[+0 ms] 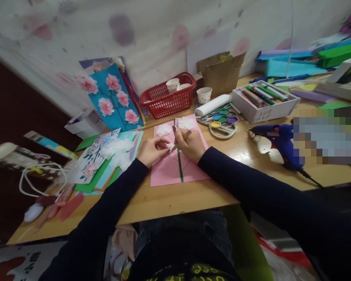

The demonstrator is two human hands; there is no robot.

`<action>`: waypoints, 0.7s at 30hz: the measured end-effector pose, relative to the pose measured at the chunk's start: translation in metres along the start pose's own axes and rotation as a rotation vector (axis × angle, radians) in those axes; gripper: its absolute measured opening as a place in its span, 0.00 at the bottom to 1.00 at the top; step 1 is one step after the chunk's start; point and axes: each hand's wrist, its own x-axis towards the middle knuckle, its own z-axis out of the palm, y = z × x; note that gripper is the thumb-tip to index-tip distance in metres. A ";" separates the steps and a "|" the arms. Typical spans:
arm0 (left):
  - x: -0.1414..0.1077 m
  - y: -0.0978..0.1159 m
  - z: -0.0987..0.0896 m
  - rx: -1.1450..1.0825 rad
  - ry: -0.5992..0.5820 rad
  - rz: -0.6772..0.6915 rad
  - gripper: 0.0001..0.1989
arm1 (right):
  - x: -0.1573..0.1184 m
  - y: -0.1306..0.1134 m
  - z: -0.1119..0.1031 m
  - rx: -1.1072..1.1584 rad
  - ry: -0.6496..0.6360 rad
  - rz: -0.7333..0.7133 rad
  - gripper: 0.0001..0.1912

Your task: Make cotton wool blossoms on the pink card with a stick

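Pink paper [160, 175] lies in front of me, with a green stripe [179, 166] down it and thin curved lines drawn on both sides. White cotton wool tufts [163, 129] sit on its top part. My right hand [191, 145] is closed around a slim brown stick [187, 135], slanted, its lower tip near the sheet. From the left, my left hand [152, 150] comes in with fingertips pinched at a small white tuft [170, 147] by the stick's tip. How firmly the fingers grip this tuft is partly hidden.
Coloured papers with loose cotton [119, 150] lie at left, below a blue flower picture [114, 97]. Behind stand a red basket [166, 99] and paper cup [204, 95]. Rightward are scissors [222, 132], a paint palette [226, 117], a marker box [265, 103] and a blue glue gun [280, 142].
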 end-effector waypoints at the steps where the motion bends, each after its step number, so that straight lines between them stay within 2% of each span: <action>1: 0.000 0.000 0.000 -0.001 0.001 -0.002 0.14 | 0.000 0.000 0.000 -0.015 -0.014 -0.008 0.24; 12: -0.005 0.006 -0.003 0.046 -0.021 -0.004 0.15 | -0.002 -0.003 0.002 -0.005 -0.019 -0.040 0.23; 21: -0.005 -0.001 0.001 0.184 -0.020 0.131 0.17 | -0.002 -0.003 0.003 -0.066 -0.053 -0.066 0.22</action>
